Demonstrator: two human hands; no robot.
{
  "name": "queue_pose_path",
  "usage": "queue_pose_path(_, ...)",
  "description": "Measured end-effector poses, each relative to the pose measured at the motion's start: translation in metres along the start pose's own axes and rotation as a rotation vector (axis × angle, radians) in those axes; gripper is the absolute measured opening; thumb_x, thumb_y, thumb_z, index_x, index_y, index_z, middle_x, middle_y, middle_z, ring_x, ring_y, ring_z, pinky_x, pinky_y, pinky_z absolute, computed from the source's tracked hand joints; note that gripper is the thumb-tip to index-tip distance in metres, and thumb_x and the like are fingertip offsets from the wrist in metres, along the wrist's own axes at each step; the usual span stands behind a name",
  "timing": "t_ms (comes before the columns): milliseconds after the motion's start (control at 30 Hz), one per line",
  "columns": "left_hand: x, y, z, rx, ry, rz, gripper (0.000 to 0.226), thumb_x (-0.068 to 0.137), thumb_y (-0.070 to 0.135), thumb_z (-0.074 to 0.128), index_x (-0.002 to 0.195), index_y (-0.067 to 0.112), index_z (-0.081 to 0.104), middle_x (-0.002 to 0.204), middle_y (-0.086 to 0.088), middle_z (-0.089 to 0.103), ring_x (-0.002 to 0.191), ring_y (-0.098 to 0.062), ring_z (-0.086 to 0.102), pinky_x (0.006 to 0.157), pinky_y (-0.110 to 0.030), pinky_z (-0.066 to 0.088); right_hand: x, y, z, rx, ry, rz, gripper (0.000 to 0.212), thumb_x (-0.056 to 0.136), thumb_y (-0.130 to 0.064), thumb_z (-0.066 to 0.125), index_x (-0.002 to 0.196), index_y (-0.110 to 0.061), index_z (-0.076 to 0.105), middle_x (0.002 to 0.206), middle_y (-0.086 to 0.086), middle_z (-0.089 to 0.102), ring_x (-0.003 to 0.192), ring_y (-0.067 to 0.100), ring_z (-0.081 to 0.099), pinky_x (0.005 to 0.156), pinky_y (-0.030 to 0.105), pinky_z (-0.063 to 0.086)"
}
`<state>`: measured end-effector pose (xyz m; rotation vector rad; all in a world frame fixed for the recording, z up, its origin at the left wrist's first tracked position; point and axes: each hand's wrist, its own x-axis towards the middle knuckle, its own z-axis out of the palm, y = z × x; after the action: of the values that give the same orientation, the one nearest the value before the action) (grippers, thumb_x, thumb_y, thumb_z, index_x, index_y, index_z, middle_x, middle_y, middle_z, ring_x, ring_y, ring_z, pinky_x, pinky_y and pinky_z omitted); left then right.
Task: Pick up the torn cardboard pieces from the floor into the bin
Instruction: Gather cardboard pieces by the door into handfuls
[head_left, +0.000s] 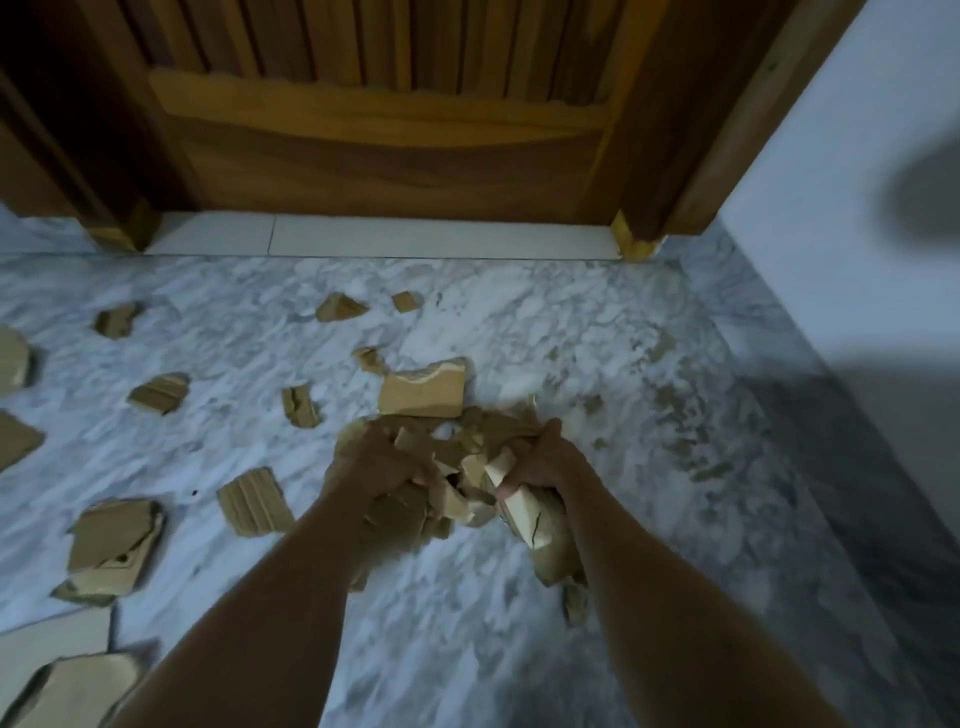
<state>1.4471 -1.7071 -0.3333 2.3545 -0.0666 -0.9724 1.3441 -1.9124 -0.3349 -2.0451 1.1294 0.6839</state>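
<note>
Both hands clutch a bunch of torn brown cardboard pieces (462, 483) over the marble floor, in the middle of the view. My left hand (382, 460) grips the left side of the bunch, and my right hand (543, 460) grips the right side, with pieces hanging below it. A larger torn piece (422, 394) lies just beyond the hands. Several more cardboard pieces lie scattered to the left, such as a ribbed piece (253, 501) and a stacked piece (115, 540). No bin is in view.
A wooden door (379, 119) with its frame stands straight ahead behind a pale threshold tile (415, 236). A white wall (841, 182) runs along the right. The grey-white marble floor (649, 364) spreads to the right of the hands.
</note>
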Motion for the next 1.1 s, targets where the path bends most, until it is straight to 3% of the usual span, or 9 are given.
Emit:
queue_pose_path(133, -0.001, 0.001, 0.003, 0.145, 0.071, -0.047, 0.088, 0.057, 0.047, 0.09, 0.133, 0.024, 0.051, 0.128, -0.009, 0.056, 0.112, -0.032, 0.059, 0.08, -0.036, 0.049, 0.001, -0.006, -0.001, -0.169, 0.063, 0.01, 0.134, 0.063, -0.042, 0.092, 0.159, -0.015, 0.003, 0.163, 0.017, 0.005, 0.15, 0.042, 0.01, 0.111, 0.064, 0.025)
queue_pose_path(300, -0.004, 0.003, 0.004, 0.268, 0.113, 0.002, 0.085, 0.062, 0.047, 0.09, 0.134, 0.023, 0.052, 0.135, -0.008, 0.033, 0.116, -0.037, 0.054, 0.076, -0.038, 0.045, 0.004, 0.004, 0.004, -0.053, 0.108, -0.089, 0.111, 0.045, -0.036, 0.097, 0.136, -0.013, 0.038, 0.13, 0.011, 0.058, 0.121, 0.037, 0.057, 0.095, 0.049, 0.051)
queue_pose_path(433, -0.008, 0.002, 0.002, 0.319, 0.12, 0.042, 0.082, 0.065, 0.05, 0.087, 0.132, 0.018, 0.051, 0.123, -0.007, 0.049, 0.112, -0.035, 0.058, 0.077, -0.039, 0.047, 0.014, 0.012, -0.012, 0.163, 0.066, -0.105, 0.121, 0.009, -0.043, 0.096, 0.12, -0.016, 0.056, 0.114, 0.004, 0.068, 0.101, 0.029, 0.066, 0.085, 0.045, 0.059)
queue_pose_path(500, -0.01, -0.004, 0.003, 0.269, 0.108, 0.022, 0.08, 0.064, 0.052, 0.087, 0.125, 0.015, 0.049, 0.121, -0.01, 0.057, 0.11, -0.034, 0.059, 0.076, -0.038, 0.046, 0.018, 0.009, -0.029, 0.248, 0.1, -0.128, 0.124, 0.011, -0.042, 0.098, 0.125, -0.015, 0.058, 0.121, 0.005, 0.068, 0.106, 0.028, 0.066, 0.087, 0.043, 0.059)
queue_pose_path(600, -0.009, -0.012, 0.006, 0.209, 0.093, -0.001, 0.082, 0.065, 0.051, 0.087, 0.125, 0.014, 0.047, 0.122, -0.011, 0.06, 0.11, -0.033, 0.06, 0.075, -0.037, 0.044, 0.012, -0.02, -0.074, 0.393, 0.143, -0.18, 0.106, 0.039, -0.021, 0.101, 0.134, -0.006, 0.054, 0.131, 0.008, 0.062, 0.117, 0.031, 0.061, 0.095, 0.045, 0.056)
queue_pose_path(667, -0.009, -0.015, 0.007, 0.192, 0.093, -0.006, 0.087, 0.066, 0.05, 0.087, 0.133, 0.015, 0.044, 0.126, -0.011, 0.06, 0.114, -0.034, 0.059, 0.077, -0.037, 0.045, 0.007, -0.052, -0.096, 0.351, 0.113, -0.264, 0.109, 0.034, -0.023, 0.101, 0.132, -0.01, 0.054, 0.129, 0.007, 0.063, 0.117, 0.032, 0.061, 0.095, 0.047, 0.055)
queue_pose_path(900, -0.01, -0.032, 0.01, 0.25, 0.187, 0.006, 0.066, 0.062, 0.058, 0.083, 0.114, 0.024, 0.059, 0.106, -0.003, 0.063, 0.098, -0.029, 0.063, 0.072, -0.034, 0.046, 0.01, -0.159, -0.027, -0.199, -0.173, -0.288, 0.131, 0.055, -0.036, 0.097, 0.159, -0.017, 0.018, 0.162, 0.012, 0.026, 0.14, 0.042, 0.038, 0.102, 0.052, 0.047)
queue_pose_path(1000, -0.007, -0.038, 0.012, 0.224, 0.197, -0.009, 0.069, 0.058, 0.06, 0.083, 0.113, 0.024, 0.06, 0.104, -0.002, 0.059, 0.096, -0.028, 0.062, 0.072, -0.034, 0.049, 0.024, -0.158, 0.017, -0.397, -0.068, -0.205, 0.13, 0.061, -0.038, 0.094, 0.159, -0.016, 0.011, 0.163, 0.018, 0.021, 0.142, 0.047, 0.031, 0.105, 0.06, 0.04)
queue_pose_path(1100, -0.007, -0.036, 0.012, 0.226, 0.171, -0.041, 0.079, 0.057, 0.059, 0.086, 0.12, 0.02, 0.058, 0.118, -0.007, 0.048, 0.102, -0.033, 0.061, 0.078, -0.038, 0.053, 0.024, -0.153, 0.027, -0.514, 0.069, -0.228, 0.131, 0.065, -0.042, 0.091, 0.159, -0.017, 0.004, 0.166, 0.014, -0.004, 0.151, 0.042, 0.005, 0.11, 0.069, 0.025)
